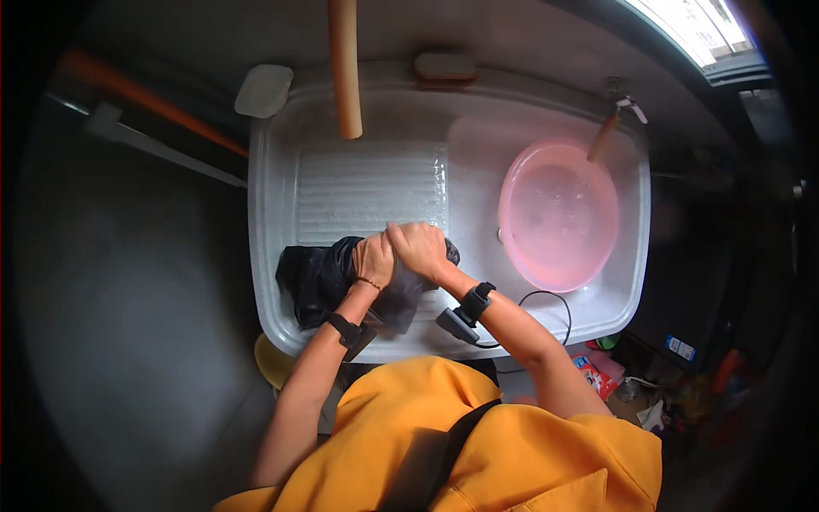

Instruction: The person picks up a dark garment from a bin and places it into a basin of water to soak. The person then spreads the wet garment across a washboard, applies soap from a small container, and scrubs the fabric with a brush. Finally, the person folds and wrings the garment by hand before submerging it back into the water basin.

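A dark, wet-looking black cloth [317,277] lies bunched across the near end of the ridged washboard part [367,183] of a white laundry sink [473,183]. My left hand [374,258] is closed on the cloth's middle, palm side down. Right beside it and touching it, my right hand [420,247] has its fingers curled over the cloth's right part. The fingertips of both hands are mostly hidden. Loose folds spread to the left of my hands and hang toward me between my wrists. What kind of garment or cloth this is, I cannot make out.
At the right in the sink stands a pink basin [508,224] holding water, under a tap [623,107] with a short tan tube. A thicker tan pipe [345,77] hangs above the washboard. A soap dish [445,68] and a white container [264,91] sit along the back rim.
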The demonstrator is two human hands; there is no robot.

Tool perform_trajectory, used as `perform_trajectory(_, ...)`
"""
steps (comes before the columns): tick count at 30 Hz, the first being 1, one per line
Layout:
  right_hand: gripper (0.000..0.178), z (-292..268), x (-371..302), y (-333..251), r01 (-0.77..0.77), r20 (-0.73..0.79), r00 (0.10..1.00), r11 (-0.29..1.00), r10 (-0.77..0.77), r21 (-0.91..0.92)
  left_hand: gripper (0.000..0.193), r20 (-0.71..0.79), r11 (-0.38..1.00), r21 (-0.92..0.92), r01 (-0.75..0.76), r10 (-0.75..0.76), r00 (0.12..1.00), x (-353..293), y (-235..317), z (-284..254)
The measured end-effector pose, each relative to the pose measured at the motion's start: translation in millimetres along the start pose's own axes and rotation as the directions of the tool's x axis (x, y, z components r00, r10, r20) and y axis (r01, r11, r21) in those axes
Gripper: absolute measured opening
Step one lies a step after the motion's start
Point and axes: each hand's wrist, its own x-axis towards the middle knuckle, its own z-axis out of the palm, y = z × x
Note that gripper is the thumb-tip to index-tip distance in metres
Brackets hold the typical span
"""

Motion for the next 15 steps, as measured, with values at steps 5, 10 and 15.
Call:
perform_trajectory(5,0.068,-39.9,5.1,3.3,-0.292,0.197,0.953,0.878,0.232,0.379,0.052,-0.473,0.818,-0.515,-0.255,-0.023,0.881,-0.8,-17.2,-27.1)
perform_trajectory(10,0.072,-132.5,12.2,22.4,0.068,-0.13,0.953,0.226,0.274,0.972,0.067,-0.484,0.808,-0.54,-0.237,-0.067,0.872,-19.1,-27.0,-61.2)
perform_trajectory(15,0.065,-118.5,-21.3,149.9,-0.228,-0.032,0.728,0.285,0.684,0.931,0.09,-0.358,0.995,-0.052,-0.081,0.057,0.932,-32.9,-28.1,-24.8)
